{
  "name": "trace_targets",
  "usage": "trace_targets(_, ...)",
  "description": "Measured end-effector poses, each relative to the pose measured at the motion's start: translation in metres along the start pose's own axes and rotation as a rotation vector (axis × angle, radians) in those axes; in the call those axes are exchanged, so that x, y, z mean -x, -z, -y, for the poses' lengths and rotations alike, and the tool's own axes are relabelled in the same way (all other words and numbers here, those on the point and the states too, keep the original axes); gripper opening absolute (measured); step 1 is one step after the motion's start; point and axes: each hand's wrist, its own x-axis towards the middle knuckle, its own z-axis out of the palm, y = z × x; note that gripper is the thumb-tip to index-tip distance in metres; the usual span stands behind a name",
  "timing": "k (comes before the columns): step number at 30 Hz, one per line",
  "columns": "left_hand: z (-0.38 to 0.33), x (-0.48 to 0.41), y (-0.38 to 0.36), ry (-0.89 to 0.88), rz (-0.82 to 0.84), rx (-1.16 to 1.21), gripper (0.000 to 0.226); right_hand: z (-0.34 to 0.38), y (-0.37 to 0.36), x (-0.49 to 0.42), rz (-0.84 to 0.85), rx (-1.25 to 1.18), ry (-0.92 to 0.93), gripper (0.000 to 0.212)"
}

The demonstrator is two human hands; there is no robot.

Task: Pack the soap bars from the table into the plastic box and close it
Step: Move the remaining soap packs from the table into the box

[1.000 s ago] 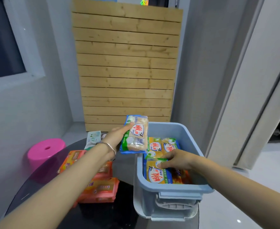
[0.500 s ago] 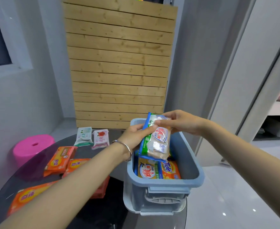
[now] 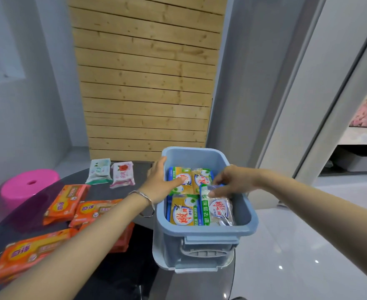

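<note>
A light blue plastic box (image 3: 206, 232) stands at the right edge of the dark round table (image 3: 117, 269). Several wrapped soap bars lie inside it. My right hand (image 3: 232, 182) pinches the top of a blue-and-clear soap pack (image 3: 217, 208) lying in the box's near right corner. My left hand (image 3: 163, 182) rests flat over the box's left rim, fingers spread on a yellow soap pack (image 3: 182, 180), holding nothing. Orange soap packs (image 3: 67, 202) lie on the table to the left. A green-white pack (image 3: 99, 171) and a pink-white pack (image 3: 123, 174) lie further back.
A pink plastic stool (image 3: 26, 187) stands left of the table, below its edge. A wooden slatted panel (image 3: 145, 79) leans on the wall behind. White glossy floor lies to the right. No lid is visible apart from the box.
The blue-and-clear soap pack, held above the box by both hands, has gone down into the near right corner. My left hand has let go and moved onto the left rim.
</note>
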Motion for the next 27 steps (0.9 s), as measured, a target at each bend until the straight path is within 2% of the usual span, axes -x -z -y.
trace_targets(3, 0.001, -0.002, -0.001, 0.001, -0.021, 0.053, 0.075, -0.005, -0.012, -0.007, -0.054, 0.109, 0.0, 0.04)
trace_targets(6, 0.004, -0.002, -0.003, 0.06, -0.006, 0.225, 0.062, -0.005, -0.018, -0.011, -0.109, 0.19, 0.007, 0.033)
trace_targets(10, 0.01, -0.005, -0.005, 0.135, -0.007, 0.331, 0.061, 0.002, -0.024, -0.012, -0.115, 0.342, 0.0, 0.034)
trace_targets(19, 0.022, 0.003, -0.001, 0.145, -0.056, 0.409, 0.061, 0.011, -0.027, -0.004, -0.072, 0.271, -0.027, 0.035)
trace_targets(23, 0.049, 0.022, 0.022, 0.165, -0.075, 0.316, 0.056, 0.02, -0.025, -0.001, -0.232, 0.16, -0.039, 0.033)
trace_targets(27, 0.083, 0.041, 0.067, 0.15, -0.136, 0.156, 0.043, 0.066, -0.023, -0.003, -0.441, -0.307, 0.127, 0.026)
